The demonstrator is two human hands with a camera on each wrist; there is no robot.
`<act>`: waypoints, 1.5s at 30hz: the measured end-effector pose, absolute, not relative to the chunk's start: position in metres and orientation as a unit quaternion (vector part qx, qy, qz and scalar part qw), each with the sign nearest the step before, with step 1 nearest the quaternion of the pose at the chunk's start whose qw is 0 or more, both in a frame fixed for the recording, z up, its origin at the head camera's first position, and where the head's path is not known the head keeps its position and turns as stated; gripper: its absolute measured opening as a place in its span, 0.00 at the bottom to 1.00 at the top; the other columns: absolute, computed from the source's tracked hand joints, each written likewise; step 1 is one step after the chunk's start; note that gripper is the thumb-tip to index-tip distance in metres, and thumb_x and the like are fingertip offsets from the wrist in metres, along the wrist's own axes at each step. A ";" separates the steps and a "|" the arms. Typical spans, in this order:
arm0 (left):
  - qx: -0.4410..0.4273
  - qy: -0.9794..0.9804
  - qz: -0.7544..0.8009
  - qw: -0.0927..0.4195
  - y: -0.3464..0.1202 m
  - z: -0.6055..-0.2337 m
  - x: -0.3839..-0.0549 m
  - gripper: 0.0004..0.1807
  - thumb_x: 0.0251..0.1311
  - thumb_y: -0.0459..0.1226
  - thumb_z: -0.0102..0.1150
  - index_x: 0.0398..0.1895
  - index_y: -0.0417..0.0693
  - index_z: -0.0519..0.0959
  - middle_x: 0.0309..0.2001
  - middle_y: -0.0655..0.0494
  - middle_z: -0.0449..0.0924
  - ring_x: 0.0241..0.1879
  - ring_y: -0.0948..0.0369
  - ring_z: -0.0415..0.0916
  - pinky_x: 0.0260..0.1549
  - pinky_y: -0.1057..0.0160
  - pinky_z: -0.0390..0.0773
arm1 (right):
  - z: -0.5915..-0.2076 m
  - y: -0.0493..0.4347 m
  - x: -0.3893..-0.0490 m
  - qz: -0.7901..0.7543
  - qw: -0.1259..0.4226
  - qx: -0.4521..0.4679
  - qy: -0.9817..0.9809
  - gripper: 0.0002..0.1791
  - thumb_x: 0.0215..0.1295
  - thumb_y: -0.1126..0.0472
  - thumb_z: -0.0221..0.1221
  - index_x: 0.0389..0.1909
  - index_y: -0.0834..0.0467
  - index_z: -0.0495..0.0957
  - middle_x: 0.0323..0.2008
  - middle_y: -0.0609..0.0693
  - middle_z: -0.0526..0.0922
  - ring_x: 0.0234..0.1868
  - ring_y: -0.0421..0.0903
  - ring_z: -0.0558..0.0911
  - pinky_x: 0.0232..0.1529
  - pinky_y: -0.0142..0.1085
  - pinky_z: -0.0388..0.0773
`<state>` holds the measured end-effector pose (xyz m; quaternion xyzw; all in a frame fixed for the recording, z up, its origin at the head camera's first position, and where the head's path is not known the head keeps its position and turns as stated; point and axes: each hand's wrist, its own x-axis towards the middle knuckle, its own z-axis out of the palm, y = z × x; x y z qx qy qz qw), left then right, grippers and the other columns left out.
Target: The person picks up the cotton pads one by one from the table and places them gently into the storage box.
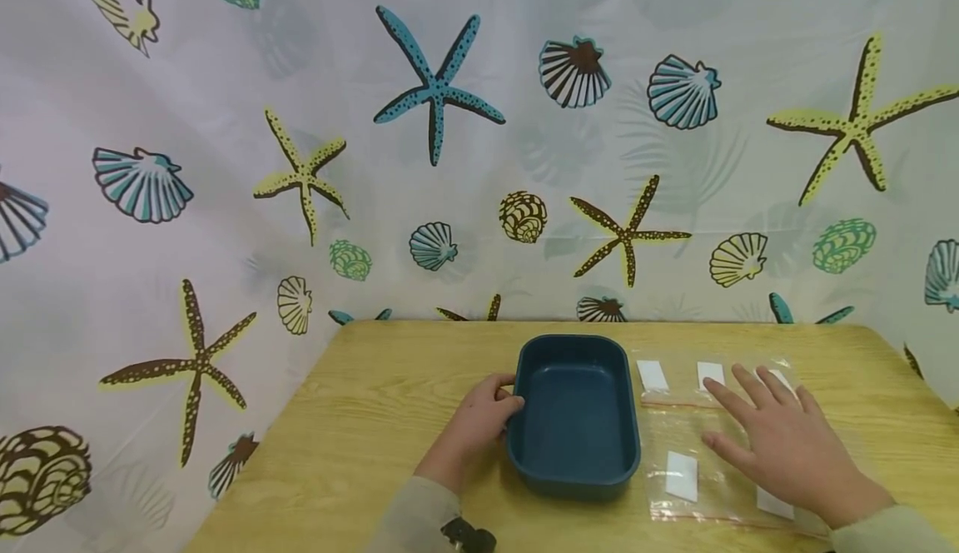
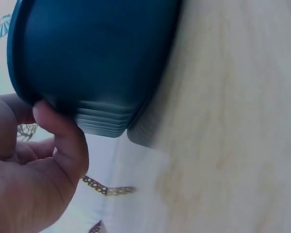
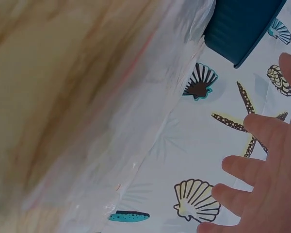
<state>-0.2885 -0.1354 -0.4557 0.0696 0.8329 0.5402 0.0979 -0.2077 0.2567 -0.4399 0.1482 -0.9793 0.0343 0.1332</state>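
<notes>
A dark blue rectangular bin (image 1: 575,428) stands on the wooden table, and nothing shows inside it. My left hand (image 1: 483,411) grips its left rim, with the thumb and curled fingers at the edge in the left wrist view, beside the bin's ribbed side (image 2: 102,114). Right of the bin lie clear zip bags (image 1: 722,432) with red seal lines and white label patches (image 1: 681,476). Over these bags my right hand (image 1: 787,445) is spread, its fingers straight and holding nothing; it partly hides some patches. In the right wrist view the fingers appear apart from the bag plastic (image 3: 150,92).
The light wooden table (image 1: 360,420) extends left of the bin and to the far right. Behind and beside it hangs a white curtain (image 1: 479,203) printed with starfish and shells, meeting the table's back edge.
</notes>
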 end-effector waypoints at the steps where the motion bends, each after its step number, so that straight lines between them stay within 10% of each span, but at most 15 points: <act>1: 0.071 0.825 0.551 0.102 -0.136 -0.457 -0.289 0.28 0.73 0.40 0.55 0.73 0.42 0.66 0.42 0.48 0.77 0.35 0.55 0.76 0.32 0.58 0.79 | -0.441 0.256 -0.208 0.035 0.133 0.150 -0.979 0.40 0.69 0.30 0.52 0.74 0.49 0.68 0.73 0.65 0.63 0.71 0.72 0.59 0.61 0.75 0.54; 21: 0.081 0.727 0.669 0.137 -0.150 -0.460 -0.288 0.26 0.75 0.34 0.51 0.73 0.37 0.64 0.45 0.46 0.76 0.34 0.59 0.78 0.29 0.64 0.77 | -0.451 0.271 -0.207 0.079 0.119 0.177 -0.974 0.40 0.66 0.32 0.58 0.71 0.52 0.72 0.72 0.67 0.63 0.69 0.72 0.63 0.61 0.70 0.62; 45: 0.096 0.717 0.676 0.141 -0.143 -0.468 -0.290 0.27 0.75 0.33 0.51 0.73 0.37 0.63 0.48 0.41 0.75 0.31 0.60 0.74 0.27 0.65 0.74 | -0.467 0.310 -0.187 0.032 -0.038 0.122 -0.991 0.52 0.39 0.17 0.62 0.59 0.49 0.81 0.65 0.67 0.72 0.64 0.74 0.66 0.56 0.74 0.61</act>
